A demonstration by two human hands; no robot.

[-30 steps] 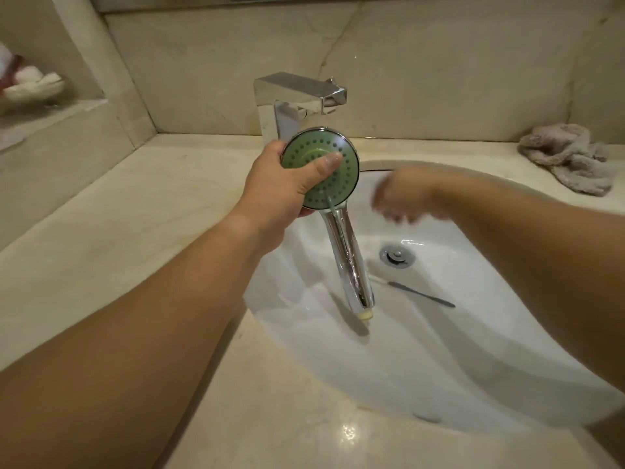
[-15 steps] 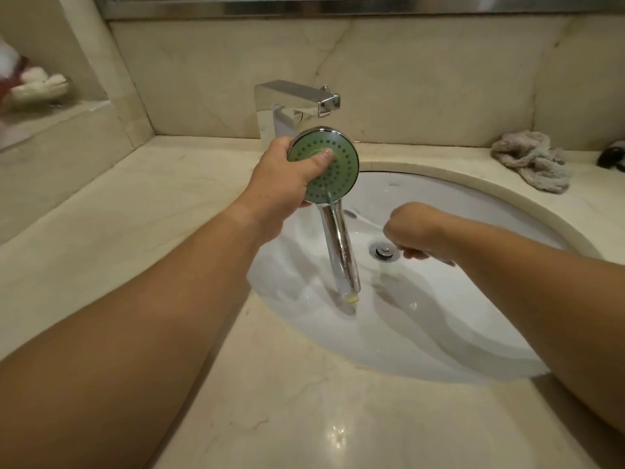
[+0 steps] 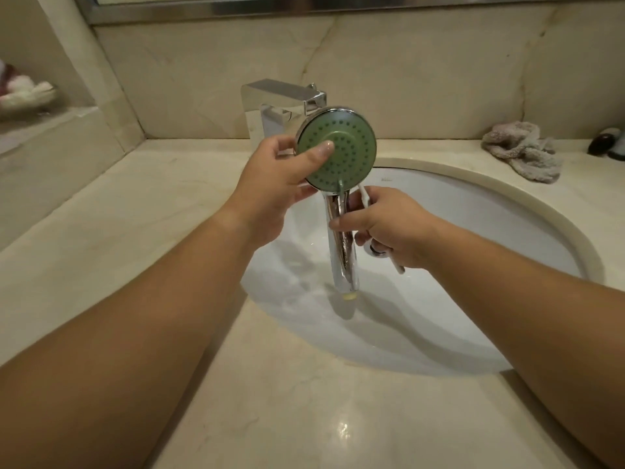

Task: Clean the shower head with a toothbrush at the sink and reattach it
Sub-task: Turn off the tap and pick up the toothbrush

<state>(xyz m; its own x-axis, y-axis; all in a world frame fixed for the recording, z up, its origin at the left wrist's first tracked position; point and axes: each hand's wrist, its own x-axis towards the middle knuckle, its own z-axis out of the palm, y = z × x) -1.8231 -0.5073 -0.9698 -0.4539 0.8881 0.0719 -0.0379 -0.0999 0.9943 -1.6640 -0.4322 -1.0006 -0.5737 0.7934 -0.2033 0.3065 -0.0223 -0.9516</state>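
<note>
Two hands are at work over the sink (image 3: 527,204), which is set into the counter (image 3: 135,211) toward its back edge. Your left hand (image 3: 270,187) has a closed grip on the shower head (image 3: 338,150): thumb pressed across the green nozzle face, fingers wrapped behind the rim. Held that way, the face is turned up toward you and its chrome handle hangs down over the basin, so drips should fall into the sink, not onto the counter.

Your right hand (image 3: 382,225) is curled round the toothbrush (image 3: 364,197). Its white tip pokes up just below the lower rim of the nozzle face, and the other end shows past your little finger. Whether the bristles touch the face, you cannot tell from this angle. Your fingertips also lie against the chrome handle, probably to steady it.

Scrubbing looks about to begin, with reattachment yet to come. Behind the shower head stands the tap (image 3: 284,96), near the counter's back edge. A crumpled cloth (image 3: 521,150) lies toward the back right corner, within reach for wiping.
</note>
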